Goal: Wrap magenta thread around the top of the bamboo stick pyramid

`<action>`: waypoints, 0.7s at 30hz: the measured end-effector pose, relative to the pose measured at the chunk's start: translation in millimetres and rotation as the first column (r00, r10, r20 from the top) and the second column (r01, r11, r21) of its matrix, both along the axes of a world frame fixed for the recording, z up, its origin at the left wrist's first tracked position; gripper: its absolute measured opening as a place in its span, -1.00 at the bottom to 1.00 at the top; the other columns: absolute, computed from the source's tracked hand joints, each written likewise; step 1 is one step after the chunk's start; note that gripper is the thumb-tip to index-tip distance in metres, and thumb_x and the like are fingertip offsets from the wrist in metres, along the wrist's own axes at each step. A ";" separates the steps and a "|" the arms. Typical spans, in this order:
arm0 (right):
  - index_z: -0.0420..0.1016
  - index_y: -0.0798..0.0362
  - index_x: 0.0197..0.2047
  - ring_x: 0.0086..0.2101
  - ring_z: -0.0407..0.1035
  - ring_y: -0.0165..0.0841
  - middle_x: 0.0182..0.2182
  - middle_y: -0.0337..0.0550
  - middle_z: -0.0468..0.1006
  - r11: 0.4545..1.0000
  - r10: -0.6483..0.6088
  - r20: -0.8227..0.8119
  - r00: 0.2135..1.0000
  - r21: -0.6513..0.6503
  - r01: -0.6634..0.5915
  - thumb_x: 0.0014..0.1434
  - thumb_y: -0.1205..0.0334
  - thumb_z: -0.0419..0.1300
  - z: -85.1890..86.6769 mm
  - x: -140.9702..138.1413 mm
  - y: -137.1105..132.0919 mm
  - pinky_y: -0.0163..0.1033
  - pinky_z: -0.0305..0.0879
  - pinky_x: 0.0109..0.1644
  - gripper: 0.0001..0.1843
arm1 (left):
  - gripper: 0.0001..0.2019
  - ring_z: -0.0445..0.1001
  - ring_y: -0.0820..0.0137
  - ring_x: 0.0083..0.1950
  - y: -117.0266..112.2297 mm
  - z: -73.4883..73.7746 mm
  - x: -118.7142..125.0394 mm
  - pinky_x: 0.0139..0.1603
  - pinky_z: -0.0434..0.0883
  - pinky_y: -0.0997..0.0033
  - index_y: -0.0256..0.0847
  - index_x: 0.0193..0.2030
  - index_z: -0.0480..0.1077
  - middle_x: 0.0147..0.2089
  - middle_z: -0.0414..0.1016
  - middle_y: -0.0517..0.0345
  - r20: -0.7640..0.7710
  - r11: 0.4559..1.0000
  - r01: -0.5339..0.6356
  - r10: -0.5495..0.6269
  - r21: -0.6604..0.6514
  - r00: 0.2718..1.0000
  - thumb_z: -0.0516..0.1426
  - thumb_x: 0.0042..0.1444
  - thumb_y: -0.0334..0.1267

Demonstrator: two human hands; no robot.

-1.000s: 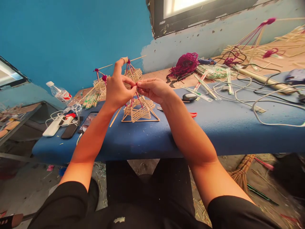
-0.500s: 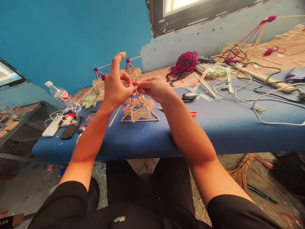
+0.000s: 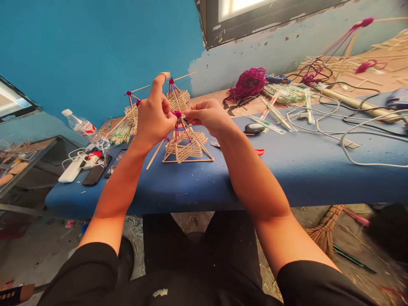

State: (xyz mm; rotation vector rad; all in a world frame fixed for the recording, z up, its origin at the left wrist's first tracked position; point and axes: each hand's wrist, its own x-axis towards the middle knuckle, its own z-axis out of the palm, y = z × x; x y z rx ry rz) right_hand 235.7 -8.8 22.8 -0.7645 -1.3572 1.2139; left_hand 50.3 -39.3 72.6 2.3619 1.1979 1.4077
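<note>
A pyramid-like frame of thin wooden sticks (image 3: 188, 160) stands on the blue table, with purple yarn strands running up to a purple yarn knot (image 3: 177, 114) at its peak. My left hand (image 3: 154, 119) pinches at the left side of this knot, its index finger raised and a tan wrap on the tip. Just right of the knot, my right hand (image 3: 207, 115) has thumb and fingers pressed together; whatever lies between them is too small to make out. Behind my left hand stand similar stick frames (image 3: 179, 100) topped with purple knots.
Purple yarn (image 3: 250, 83) lies bundled at the back, near wrapped sticks (image 3: 287, 94). White cables (image 3: 342, 144) and a black oval object (image 3: 254, 128) are to the right. On the left are a plastic bottle (image 3: 83, 126), phones (image 3: 96, 171) and a white power bank (image 3: 70, 169).
My right fingertips have drawn slightly right, off the knot, which now shows more fully. My left hand has shifted a little left and still pinches there. The stick frame stays in place.
</note>
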 end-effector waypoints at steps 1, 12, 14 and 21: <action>0.54 0.09 -0.52 -0.48 0.32 -0.43 -0.49 -0.13 0.51 1.000 -0.015 0.018 1.000 0.009 0.015 0.13 0.33 0.49 0.3 -0.7 -0.2 -0.13 0.45 -0.21 -0.72 | -0.15 0.59 0.18 -0.12 0.6 -0.2 -1.2 -0.02 0.52 0.16 0.06 0.43 0.29 -0.38 0.56 0.31 -0.016 1.000 -0.013 0.013 0.019 1.000 0.31 -0.04 -0.49; 0.27 0.00 -0.60 -0.50 0.18 -0.42 -0.59 -0.25 0.29 0.968 -0.247 0.167 0.955 0.087 0.235 0.12 0.47 0.18 5.0 -5.4 -7.9 -0.20 0.26 -0.31 -0.68 | -0.17 0.47 0.42 -0.36 -4.1 5.9 -14.9 -0.13 0.47 0.30 -0.07 0.45 0.25 -0.39 0.53 0.43 -0.198 0.949 -0.218 0.264 0.228 0.944 0.24 -0.01 -0.50; 0.36 0.02 -0.49 -0.45 0.30 -0.40 -0.50 -0.21 0.42 0.974 -0.225 0.091 0.970 0.051 0.222 0.11 0.45 0.17 7.2 -6.1 -8.3 -0.20 0.32 -0.27 -0.80 | -0.22 0.51 0.42 -0.34 -0.8 4.8 -19.2 -0.14 0.50 0.31 -0.08 0.43 0.27 -0.37 0.56 0.40 -0.185 0.949 -0.196 0.245 0.248 0.952 0.24 0.02 -0.49; 0.61 0.08 -0.26 -0.35 0.49 -0.38 -0.34 -0.16 0.61 0.994 -0.098 0.042 0.994 0.049 0.096 0.07 0.39 0.22 8.0 -7.6 -11.9 -0.21 0.45 -0.19 -0.83 | -0.25 0.67 0.44 -0.21 -4.6 4.7 -19.0 -0.19 0.53 0.42 -0.14 0.37 0.33 -0.08 0.72 0.23 -0.149 0.990 -0.109 0.122 0.092 0.981 0.30 0.00 -0.51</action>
